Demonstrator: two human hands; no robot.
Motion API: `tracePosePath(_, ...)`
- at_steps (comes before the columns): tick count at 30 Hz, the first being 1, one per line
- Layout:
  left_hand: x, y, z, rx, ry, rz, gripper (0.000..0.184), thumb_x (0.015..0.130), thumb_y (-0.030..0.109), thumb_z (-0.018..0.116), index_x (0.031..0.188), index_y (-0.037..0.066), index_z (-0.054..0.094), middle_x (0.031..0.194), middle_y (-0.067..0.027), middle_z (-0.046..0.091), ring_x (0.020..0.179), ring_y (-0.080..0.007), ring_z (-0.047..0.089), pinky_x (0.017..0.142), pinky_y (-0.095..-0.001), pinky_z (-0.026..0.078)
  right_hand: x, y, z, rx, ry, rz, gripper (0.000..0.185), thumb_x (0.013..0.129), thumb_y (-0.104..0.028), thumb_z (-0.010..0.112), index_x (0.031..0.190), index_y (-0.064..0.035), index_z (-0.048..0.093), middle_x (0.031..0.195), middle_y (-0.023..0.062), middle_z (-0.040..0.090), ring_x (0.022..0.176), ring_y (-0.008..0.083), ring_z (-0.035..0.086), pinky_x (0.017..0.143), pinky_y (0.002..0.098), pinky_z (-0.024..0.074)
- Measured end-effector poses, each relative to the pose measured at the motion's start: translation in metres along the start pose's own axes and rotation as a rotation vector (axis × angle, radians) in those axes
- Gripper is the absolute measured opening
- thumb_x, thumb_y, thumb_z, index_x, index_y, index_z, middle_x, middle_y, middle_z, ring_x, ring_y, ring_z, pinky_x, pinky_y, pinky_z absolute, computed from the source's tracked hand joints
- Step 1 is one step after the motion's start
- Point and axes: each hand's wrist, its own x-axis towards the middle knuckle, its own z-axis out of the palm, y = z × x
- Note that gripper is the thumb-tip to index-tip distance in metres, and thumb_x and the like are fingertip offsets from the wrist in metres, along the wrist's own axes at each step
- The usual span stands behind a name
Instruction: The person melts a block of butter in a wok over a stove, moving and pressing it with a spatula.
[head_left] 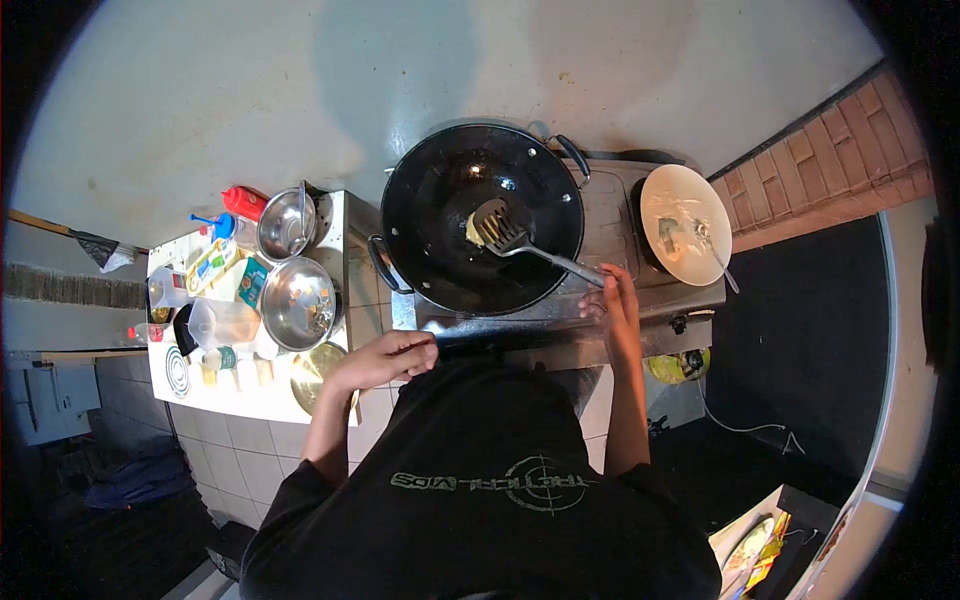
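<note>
My right hand (pixel 612 300) grips the end of the handle of a slotted spatula (pixel 545 256). Its slotted head lies inside a large black wok (pixel 430 255), over a small pale yellow piece of food (pixel 474 230). The wok's inner surface looks wet and shiny. In front of my body, near the stove's front edge, my left hand (pixel 388 362) hovers with its fingers curled in and nothing visible in them. It is apart from the wok.
Right of the wok, a cream plate (pixel 680 190) with food residue and a spoon sits on the stove (pixel 610 205). The white table (pixel 335 230) at left holds two steel bowls (pixel 298 303), a red bottle (pixel 243 202), a plastic container (pixel 222 324) and a yellowish lid-like disc (pixel 312 372).
</note>
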Motion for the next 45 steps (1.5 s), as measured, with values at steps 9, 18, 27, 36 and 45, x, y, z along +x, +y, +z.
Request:
tracePosePath(9, 0.028, 0.036, 0.042, -0.497, -0.168, 0.215, 0.030, 0.101, 0.027, 0.045, 0.106, 0.000, 0.058, 0.090, -0.0060, 0.057, 0.079, -0.0111, 0.055, 0.068, -0.0236, 0.044, -0.043, -0.096, 0.074, -0.360, -0.453, -0.802, 0.027, 0.095, -0.029, 0.052, 0.097, -0.0029, 0.058, 0.099, 0.0125, 0.054, 0.087, 0.0224, 0.054, 0.077, 0.0348, 0.0441)
tracePosePath(18, 0.112, 0.016, 0.097, -0.597, -0.528, 0.289, 0.040, 0.092, 0.036, 0.057, 0.110, 0.000, 0.055, 0.104, -0.0078, 0.058, 0.097, -0.0157, 0.057, 0.087, -0.0311, 0.043, -0.053, -0.112, 0.183, 0.128, -1.240, -0.757, 0.027, 0.095, -0.030, 0.054, 0.102, -0.0033, 0.055, 0.094, 0.0084, 0.051, 0.078, 0.0192, 0.050, 0.067, 0.0330, 0.0436)
tracePosePath(27, 0.069, 0.049, 0.068, -0.475, -0.465, 0.395, 0.043, 0.087, 0.042, 0.062, 0.094, 0.000, 0.054, 0.099, -0.0084, 0.051, 0.092, -0.0154, 0.049, 0.084, -0.0281, 0.038, -0.054, -0.092, 0.173, 0.198, -1.208, -0.681, 0.032, 0.096, -0.031, 0.048, 0.104, -0.0014, 0.056, 0.095, 0.0076, 0.053, 0.078, 0.0167, 0.051, 0.070, 0.0299, 0.0408)
tracePosePath(36, 0.111, 0.001, 0.079, -0.360, -0.519, 0.672, 0.049, 0.090, 0.048, 0.057, 0.102, 0.001, 0.051, 0.114, -0.0159, 0.046, 0.107, -0.0240, 0.045, 0.093, -0.0364, 0.035, -0.053, -0.118, 0.191, 0.917, -1.390, 0.056, 0.059, 0.097, -0.060, 0.028, 0.103, -0.0020, 0.041, 0.095, 0.0120, 0.042, 0.062, 0.0170, 0.047, 0.055, 0.0258, 0.0407)
tracePosePath(45, 0.088, 0.013, 0.064, 0.029, -0.253, 0.675, 0.043, 0.091, 0.043, 0.058, 0.102, 0.002, 0.052, 0.110, -0.0130, 0.047, 0.100, -0.0209, 0.047, 0.087, -0.0342, 0.037, -0.043, -0.115, 0.197, 1.175, -1.368, 0.249, 0.053, 0.099, -0.057, 0.022, 0.102, -0.0076, 0.039, 0.093, 0.0087, 0.042, 0.058, 0.0176, 0.045, 0.053, 0.0291, 0.0390)
